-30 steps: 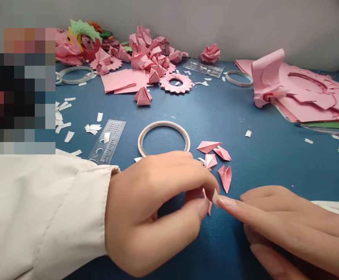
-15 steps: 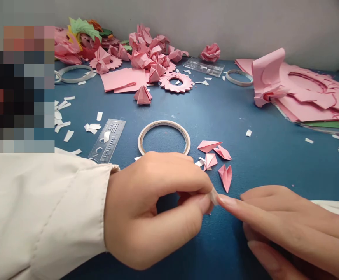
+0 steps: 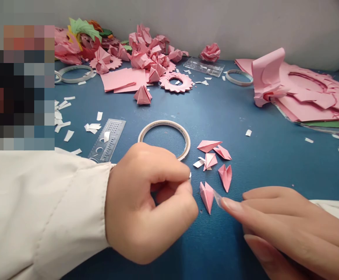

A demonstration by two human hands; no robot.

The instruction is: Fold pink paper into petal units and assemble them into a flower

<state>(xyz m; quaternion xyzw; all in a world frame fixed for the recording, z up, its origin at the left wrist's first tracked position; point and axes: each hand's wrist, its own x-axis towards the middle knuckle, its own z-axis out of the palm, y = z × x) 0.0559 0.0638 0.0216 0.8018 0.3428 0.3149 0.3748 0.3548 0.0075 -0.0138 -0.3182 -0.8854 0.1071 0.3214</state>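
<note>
My left hand (image 3: 158,202) is closed, thumb and index finger pinched together with a tiny edge of white paper scrap (image 3: 190,175) showing between the tips. A short piece of clear double-sided tape (image 3: 217,199) sticks to the index fingertip of my right hand (image 3: 286,221), whose index finger is stretched out and thumb held apart. Just left of the tape lies a folded pink paper piece (image 3: 207,197). Several similar pieces, one of them a pink petal shape (image 3: 225,177), lie beyond it. A tape roll (image 3: 187,140) lies behind my left hand.
A clear ruler (image 3: 111,134) and white paper scraps (image 3: 69,135) lie at the left. Along the wall are a heap of pink paper flowers (image 3: 149,50), pink sheets (image 3: 123,79) and a toothed paper ring (image 3: 175,82). Large pink paperwork (image 3: 312,93) stands at the right.
My left hand has moved left, away from my right fingertip, with the white scrap. The tape now stays on my right index finger, and a pink folded piece between the hands is uncovered.
</note>
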